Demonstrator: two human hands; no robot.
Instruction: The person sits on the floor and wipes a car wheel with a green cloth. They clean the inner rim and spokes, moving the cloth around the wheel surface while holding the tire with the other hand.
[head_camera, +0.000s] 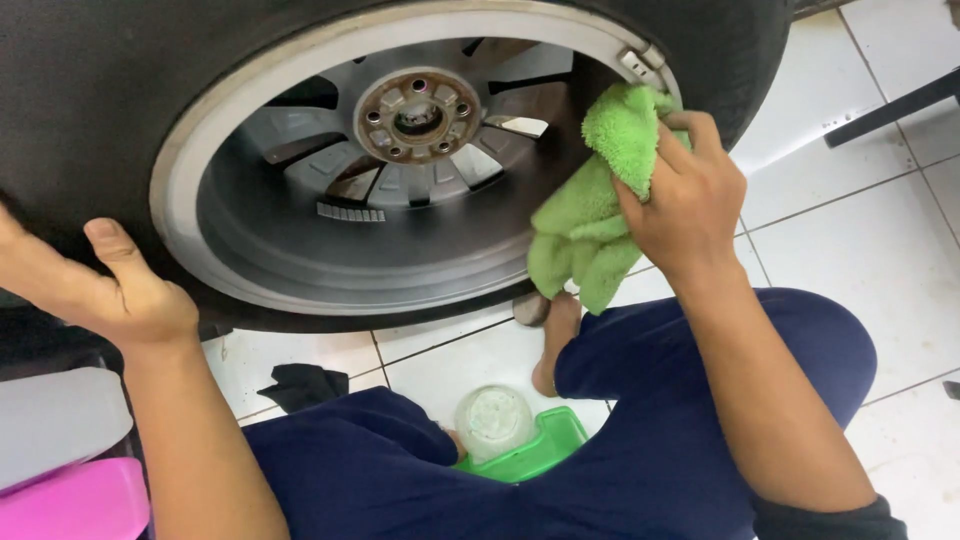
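On the white tiled floor, a green tray lies between the person's blue-trousered legs, with a round, pale, translucent jar standing in it. A crumpled black cloth lies on the tiles to the left of the tray. At the floor's lower left corner a pink container sits beneath a white one, and a dark bar slants across the tiles at the upper right.

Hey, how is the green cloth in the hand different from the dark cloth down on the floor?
The green cloth is bright and fluffy; the dark cloth is black and looks flatter. The green cloth is gripped in the right hand and pressed against the wheel rim, while the dark cloth lies loose on the white floor tiles, untouched by either hand. The green one also shows more area. Both are crumpled.
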